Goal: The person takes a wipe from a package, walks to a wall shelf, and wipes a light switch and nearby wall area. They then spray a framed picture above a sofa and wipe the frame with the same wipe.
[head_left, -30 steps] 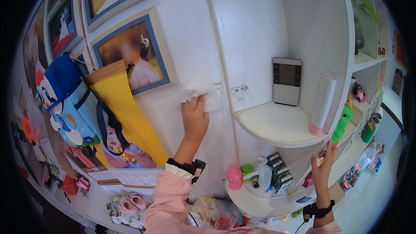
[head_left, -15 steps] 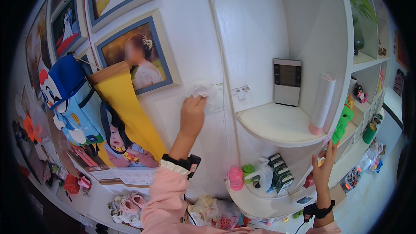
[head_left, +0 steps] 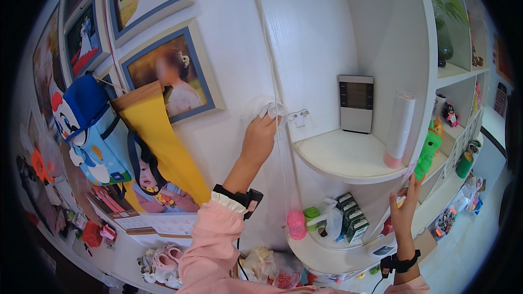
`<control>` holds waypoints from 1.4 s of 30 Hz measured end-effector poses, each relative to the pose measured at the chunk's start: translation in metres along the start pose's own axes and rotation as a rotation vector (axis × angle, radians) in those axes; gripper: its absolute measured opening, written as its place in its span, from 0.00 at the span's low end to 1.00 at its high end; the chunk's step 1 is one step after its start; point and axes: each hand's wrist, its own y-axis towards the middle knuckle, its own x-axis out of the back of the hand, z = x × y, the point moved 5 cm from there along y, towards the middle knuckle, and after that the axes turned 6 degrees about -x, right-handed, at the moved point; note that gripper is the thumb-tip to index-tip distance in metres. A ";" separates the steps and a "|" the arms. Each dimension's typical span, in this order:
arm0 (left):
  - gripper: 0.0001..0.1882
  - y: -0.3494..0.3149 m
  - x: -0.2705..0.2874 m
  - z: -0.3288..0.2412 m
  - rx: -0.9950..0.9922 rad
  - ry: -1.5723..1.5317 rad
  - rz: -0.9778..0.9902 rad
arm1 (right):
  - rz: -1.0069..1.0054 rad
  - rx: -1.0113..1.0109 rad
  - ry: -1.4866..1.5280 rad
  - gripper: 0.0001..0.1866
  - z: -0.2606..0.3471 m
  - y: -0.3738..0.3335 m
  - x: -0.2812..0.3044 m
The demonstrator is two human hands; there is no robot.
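Observation:
My left hand is raised to the white wall, its fingers closed on a crumpled white tissue. The tissue presses against the wall over a pale wall plate, which it and the fingers mostly cover. A thin white cable runs down the wall right beside them. Lower at the right, my right hand is by the outer edge of the corner shelves, thumb and fingers apart. Just above its fingertips sits a green toy figure.
A rounded shelf carries a grey digital clock and a white roll. Below it, another shelf holds a pink container and dark boxes. Framed photos, a yellow hanging calendar and a blue backpack hang at left.
My left hand has slid right along the wall with the tissue, from the plate's left side onto the plate next to the cable. My right hand stays at the shelf edge.

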 end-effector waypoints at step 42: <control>0.14 -0.042 0.027 0.013 0.122 0.056 -0.014 | -0.007 -0.012 0.014 0.38 0.001 0.001 0.000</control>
